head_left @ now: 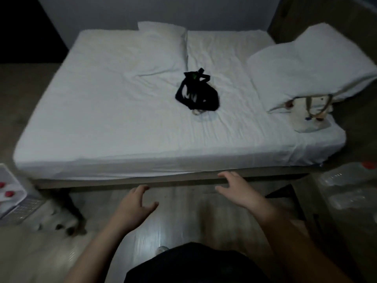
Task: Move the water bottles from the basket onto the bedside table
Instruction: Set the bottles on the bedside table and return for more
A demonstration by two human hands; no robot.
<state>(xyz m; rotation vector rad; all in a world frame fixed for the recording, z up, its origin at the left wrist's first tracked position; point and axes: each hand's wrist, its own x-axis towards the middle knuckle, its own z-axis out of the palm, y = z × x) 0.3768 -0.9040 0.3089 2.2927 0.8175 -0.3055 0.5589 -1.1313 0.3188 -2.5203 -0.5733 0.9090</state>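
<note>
My left hand [136, 203] and my right hand [236, 189] are stretched out in front of me over the floor, just short of the bed's foot edge. Both are empty with fingers apart. At the far left edge stands a pale mesh basket [22, 209] with red bottle caps [8, 194] showing in it. At the far right, clear plastic water bottles [344, 186] lie blurred, one with an orange-red cap [370, 164]. What they rest on is too dim to tell.
A wide bed with a white sheet [126, 111] fills the middle. On it lie a black bag [196, 92], a pillow [163, 48], a folded white duvet [310, 64] and a pale tote bag [314, 115]. A white furry thing [57, 219] lies on the floor near the basket.
</note>
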